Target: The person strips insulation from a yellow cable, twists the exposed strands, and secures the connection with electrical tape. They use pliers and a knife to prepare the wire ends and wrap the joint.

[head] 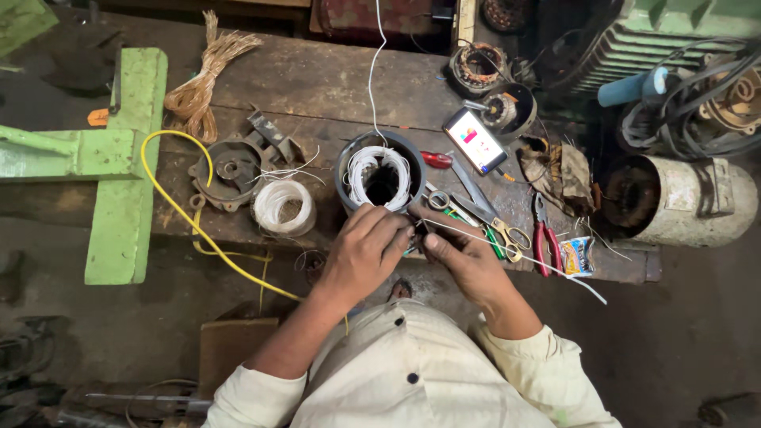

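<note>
A round grey motor stator (381, 176) with white winding wire inside sits at the near edge of the wooden workbench (317, 87). Just below it, my left hand (363, 250) and my right hand (464, 257) are close together, both pinching a thin white wire (547, 265) that runs off to the right. A second white wire (371, 75) rises from the stator toward the top of the view. What sits between my fingertips is too small to make out.
On the bench lie a coil of white wire (283, 206), a metal end cover (230, 170), a copper wire bundle (202, 83), scissors (495, 226), red pliers (545, 238), a lit phone (474, 139) and a yellow cable (198, 226). A large motor housing (674, 198) lies at the right, a green frame (119, 158) at the left.
</note>
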